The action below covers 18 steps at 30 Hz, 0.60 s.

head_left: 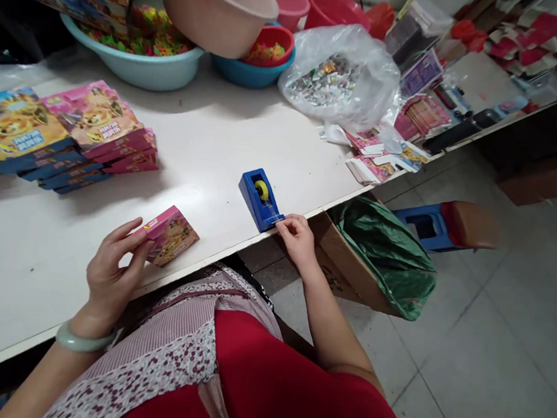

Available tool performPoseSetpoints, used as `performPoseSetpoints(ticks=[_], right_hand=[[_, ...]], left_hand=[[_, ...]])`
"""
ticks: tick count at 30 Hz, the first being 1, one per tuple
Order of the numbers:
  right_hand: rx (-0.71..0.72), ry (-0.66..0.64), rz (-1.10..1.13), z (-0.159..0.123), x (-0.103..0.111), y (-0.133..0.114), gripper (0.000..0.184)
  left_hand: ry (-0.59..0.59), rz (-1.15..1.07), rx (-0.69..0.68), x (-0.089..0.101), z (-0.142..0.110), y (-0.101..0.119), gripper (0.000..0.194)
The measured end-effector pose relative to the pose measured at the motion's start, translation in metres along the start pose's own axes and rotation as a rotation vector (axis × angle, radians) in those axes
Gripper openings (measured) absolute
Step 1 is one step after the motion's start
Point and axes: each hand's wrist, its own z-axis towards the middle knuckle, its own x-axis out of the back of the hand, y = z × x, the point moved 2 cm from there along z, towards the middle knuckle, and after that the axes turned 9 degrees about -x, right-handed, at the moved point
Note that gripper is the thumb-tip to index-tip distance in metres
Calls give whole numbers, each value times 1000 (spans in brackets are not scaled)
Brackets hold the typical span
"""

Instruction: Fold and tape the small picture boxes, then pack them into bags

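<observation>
My left hand (116, 261) grips a small pink printed box (173, 236) by its left end, thumb in front and fingers behind, near the table's front edge. A blue tape dispenser (254, 199) with a yellow-cored roll stands to the right of the box. At its cutting end, my right hand (298, 239) is closed, thumb and fingertips pinching the end of the clear tape (271, 212). The tape itself is thin and hard to make out.
Stacked pink boxes (95, 118) and blue boxes (16, 125) stand at left on the white table (206, 140). Basins (128, 64) and a clear plastic bag (344, 75) line the back. Flat cartons (377, 160) lie at right; a green-lined bin (385, 248) stands below the edge.
</observation>
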Motion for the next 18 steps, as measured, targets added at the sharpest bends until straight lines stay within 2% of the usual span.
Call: performPoseSetpoints(ticks=[3, 6, 9, 11, 14, 16, 18], right_hand=[[46, -21, -159, 5, 6, -2, 19], [7, -46, -321, 2, 14, -3, 19], [-75, -168, -225, -18, 10, -14, 20], [-117, -346, -11, -36, -8, -33, 21], [-138, -589, 271, -55, -53, -74, 23], [-130, -710, 397, -58, -87, -100, 24], [-135, -810, 464, -56, -117, -116, 33]], left_hand=[[-17, 2, -7, -1, 0, 0, 40], [-40, 21, -30, -2, 0, 1, 35], [-61, 26, -60, -2, 1, 5, 30], [-55, 25, -72, -3, 3, 8, 26], [-67, 24, -83, -3, 8, 12, 22], [-119, 43, -115, -1, 12, 14, 28], [-214, 92, -162, 2, 16, 17, 40]])
